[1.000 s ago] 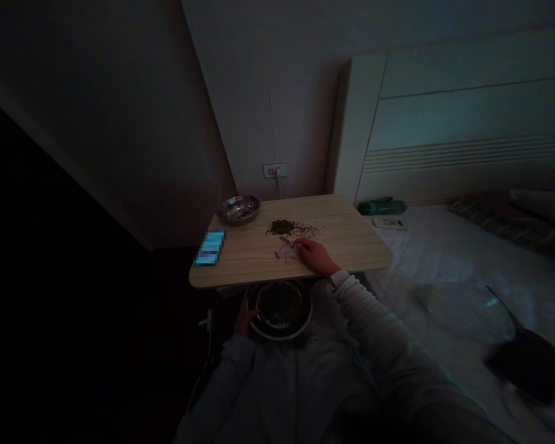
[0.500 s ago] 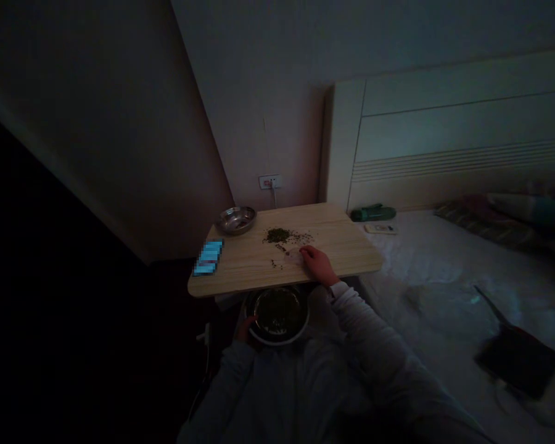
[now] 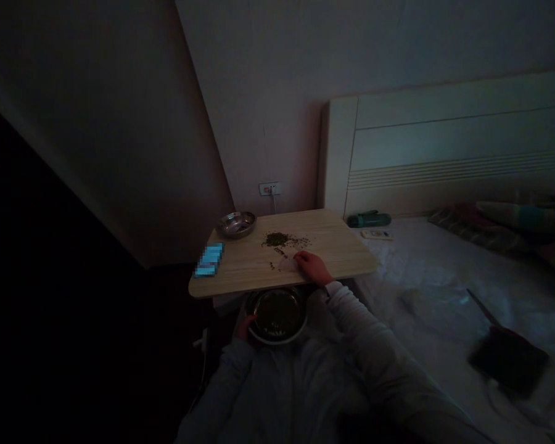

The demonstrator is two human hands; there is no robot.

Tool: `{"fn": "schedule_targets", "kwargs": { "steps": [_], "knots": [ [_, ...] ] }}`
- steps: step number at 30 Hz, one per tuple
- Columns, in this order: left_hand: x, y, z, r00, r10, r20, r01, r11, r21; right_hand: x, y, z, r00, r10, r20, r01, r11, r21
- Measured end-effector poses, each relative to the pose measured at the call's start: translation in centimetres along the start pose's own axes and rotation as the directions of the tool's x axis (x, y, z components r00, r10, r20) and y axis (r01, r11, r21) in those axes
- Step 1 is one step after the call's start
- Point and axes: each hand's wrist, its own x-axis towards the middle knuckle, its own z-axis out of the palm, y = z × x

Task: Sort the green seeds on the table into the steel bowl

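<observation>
A small green heap of bean-like grains (image 3: 276,238) lies on the wooden table (image 3: 245,268), with loose grains scattered to its right and nearer the front edge. My right hand (image 3: 313,267) is closed, resting low over the table, its fingers pinching a thin, see-through piece of plastic (image 3: 287,264) beside the loose grains. Below the front edge, a round metal basin (image 3: 264,339) sits on my lap, its inside dark, with what looks like more grains in it. My left hand (image 3: 245,328) grips the basin's left rim, thumb over the edge.
At the table's back left stands a shiny metal bowl (image 3: 237,226), and a phone (image 3: 209,259) with a blurred screen lies in front of it. On the bed to the right are a green bottle (image 3: 369,219), a remote (image 3: 376,235) and a dark dustpan-like thing (image 3: 511,361).
My right hand has shifted slightly left with the plastic piece, toward the loose front grains. The view has tilted a little; my left hand stays on the basin.
</observation>
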Motion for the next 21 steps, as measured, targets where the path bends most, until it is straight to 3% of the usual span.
{"fn": "schedule_targets", "kwargs": {
  "steps": [4,13,21],
  "knots": [
    [-0.3,0.4,0.3,0.994,-0.038,-0.105,0.042,0.998,0.037,-0.1,0.0,-0.2,0.999,-0.016,0.040,0.014,0.999,0.032],
    [-1.7,0.7,1.2,0.990,-0.040,-0.137,0.043,0.999,0.021,-0.2,0.1,0.1,0.996,-0.046,0.081,0.048,0.999,-0.020],
    [-1.3,0.3,0.8,0.993,-0.104,-0.054,0.104,0.995,-0.009,0.1,-0.1,0.6,0.995,-0.010,0.095,0.018,0.997,-0.078]
  ]
}}
